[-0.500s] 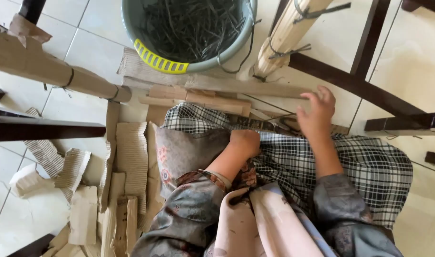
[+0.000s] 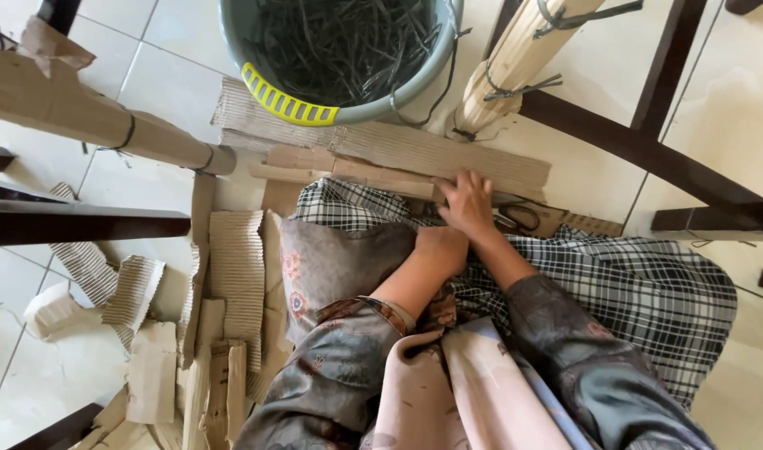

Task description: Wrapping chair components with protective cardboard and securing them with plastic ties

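Note:
My left hand point(image 2: 438, 247) rests as a closed fist on the black-and-white checked cloth point(image 2: 648, 287) over my lap. Just beyond it, my right hand point(image 2: 465, 202) lies flat with fingers spread on the edge of a brown cardboard strip point(image 2: 373, 175), gripping nothing. A pair of dark-handled scissors point(image 2: 517, 219) lies on the cardboard right beside that hand. A wider corrugated cardboard sheet point(image 2: 448, 154) stretches across the floor behind the strips.
A grey-green bucket point(image 2: 273, 96) of dark straps stands ahead. A cardboard-wrapped, strap-tied leg point(image 2: 515, 62) and dark wooden frame bars point(image 2: 648, 158) rise at right. Another wrapped piece point(image 2: 81, 117) and a dark bar point(image 2: 81, 225) lie left, with several cardboard scraps point(image 2: 231, 275).
My right hand has moved left from the far end of the cardboard sheet to the strips in front of my knee, close to the left fist. The left hand stayed put.

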